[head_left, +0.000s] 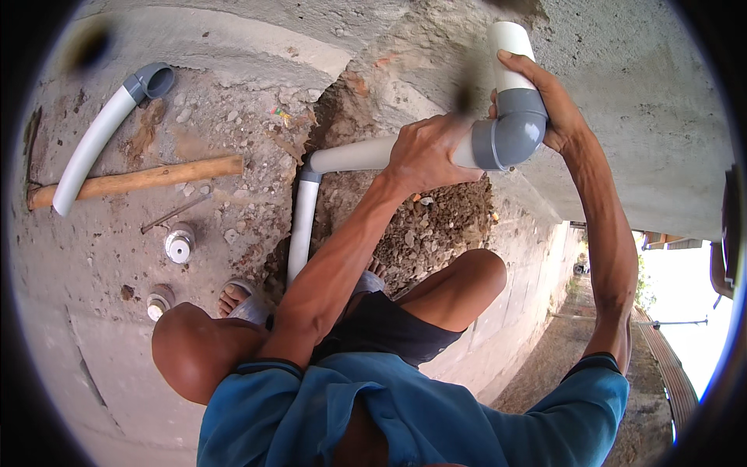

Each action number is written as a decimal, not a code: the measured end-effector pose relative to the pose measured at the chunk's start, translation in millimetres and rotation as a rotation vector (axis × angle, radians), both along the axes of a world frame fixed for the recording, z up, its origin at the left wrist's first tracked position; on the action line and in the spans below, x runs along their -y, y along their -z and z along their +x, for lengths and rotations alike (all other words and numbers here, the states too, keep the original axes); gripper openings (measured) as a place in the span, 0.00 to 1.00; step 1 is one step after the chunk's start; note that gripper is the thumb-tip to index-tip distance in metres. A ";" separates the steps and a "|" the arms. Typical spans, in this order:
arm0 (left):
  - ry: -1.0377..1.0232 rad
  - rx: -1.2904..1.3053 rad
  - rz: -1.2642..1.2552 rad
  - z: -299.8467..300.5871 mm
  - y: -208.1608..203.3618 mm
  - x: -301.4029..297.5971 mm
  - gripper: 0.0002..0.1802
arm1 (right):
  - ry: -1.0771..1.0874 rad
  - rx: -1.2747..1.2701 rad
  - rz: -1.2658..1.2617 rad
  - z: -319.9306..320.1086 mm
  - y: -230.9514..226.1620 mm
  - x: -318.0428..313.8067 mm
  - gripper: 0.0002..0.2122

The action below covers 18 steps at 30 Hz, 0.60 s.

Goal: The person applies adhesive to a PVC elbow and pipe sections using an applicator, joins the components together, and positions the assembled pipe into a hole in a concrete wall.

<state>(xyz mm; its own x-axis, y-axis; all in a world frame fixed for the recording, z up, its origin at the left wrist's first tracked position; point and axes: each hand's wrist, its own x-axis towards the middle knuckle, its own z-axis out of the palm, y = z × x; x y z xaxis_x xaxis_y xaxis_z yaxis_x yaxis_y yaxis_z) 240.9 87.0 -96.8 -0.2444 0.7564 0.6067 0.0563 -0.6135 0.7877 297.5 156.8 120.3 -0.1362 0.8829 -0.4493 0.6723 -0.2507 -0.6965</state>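
A white plastic pipe [354, 154] runs from a grey fitting [310, 171] in the trench to a large grey elbow [520, 128]. My left hand [428, 152] is wrapped round this pipe, just left of the elbow. Out of the elbow's top rises a short white pipe [510, 48], tilted slightly, its upper end beside the wall. My right hand [551, 97] is closed round the short pipe where it meets the elbow, thumb on the near side and other fingers mostly hidden behind. Another white pipe [303, 226] leads from the grey fitting down toward my feet.
Left on the ground lies a loose white pipe [89, 152] with a grey elbow [148, 82], across a wooden handle [167, 176]. Near it are a thin metal rod [175, 213] and two small containers [180, 243]. Rubble [432, 233] is heaped below the pipe; a concrete wall [646, 132] stands right.
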 end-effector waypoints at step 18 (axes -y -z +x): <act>0.010 -0.045 -0.040 -0.1 3.7 -4.4 0.42 | -0.038 -0.068 0.168 5.8 7.6 4.6 0.30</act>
